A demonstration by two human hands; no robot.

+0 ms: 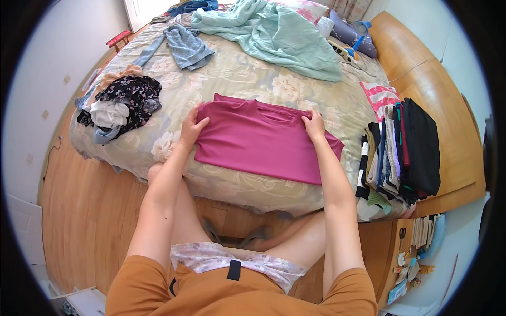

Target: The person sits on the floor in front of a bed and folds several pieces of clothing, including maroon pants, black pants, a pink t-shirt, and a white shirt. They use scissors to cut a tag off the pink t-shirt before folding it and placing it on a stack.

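A magenta T-shirt (258, 142) lies spread on the bed's near side, its neckline toward the far side and its lower edge toward me. At its left shoulder, my left hand (194, 126) grips the fabric, thumb on top and the other fingers partly hidden at the edge. My right hand (314, 125) pinches the cloth beside the right end of the neckline. A sleeve of the shirt sticks out past my right wrist. Some creases run across the chest, while the lower part looks fairly flat.
A floral sheet covers the bed (237, 73). Crumpled dark floral clothes (132, 100) lie left, and a blue garment (188, 47) farther back. A mint quilt (274, 39) fills the far side. Folded clothes (421, 147) stand in a row by the wooden headboard (421, 58), near a blue lamp (362, 29).
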